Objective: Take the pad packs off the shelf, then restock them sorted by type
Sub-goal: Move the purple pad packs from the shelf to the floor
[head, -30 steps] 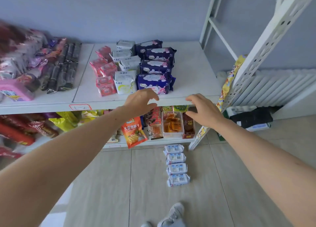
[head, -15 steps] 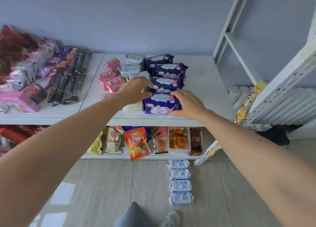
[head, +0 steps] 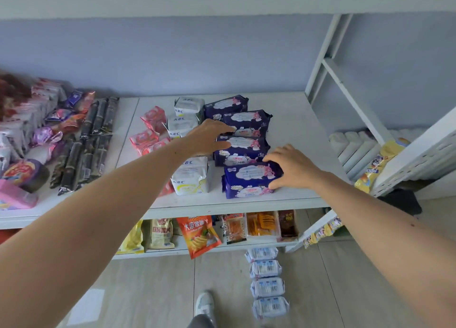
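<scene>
- We have both hands up on the white flat shelf (head: 291, 130), where the pad packs sit in three rows running from the front edge to the back.
- Our landmark is the front dark purple soft plastic pad pack with pink and white pictures (head: 249, 179). It sits near the front edge of the shelf.
- Our right hand (head: 288, 167) grips that pack at its right end, with fingers curled over the top and the thumb low on the front.
- Our left hand (head: 209, 137) is just behind the front pack and to its left. Its fingers are spread loose over the next dark purple pad pack (head: 240, 148). It looks like it only touches and does not grip yet.
- Two more purple packs stand behind that one, going back to the wall.
- Just left of the front pack is a white soft pad pack with blue letters (head: 192, 177), with more white ones behind it. Left of those are the small pink shiny pad packs (head: 148, 137).
- We think the packs are light and squishy, and the plastic is a bit slippery. They will not break.
- We think it is best to hold a pack by its two short ends, or pinch it front and back.
- The long side of the front pack runs left to right, along the shelf edge. Its picture face points up and at us.
</scene>
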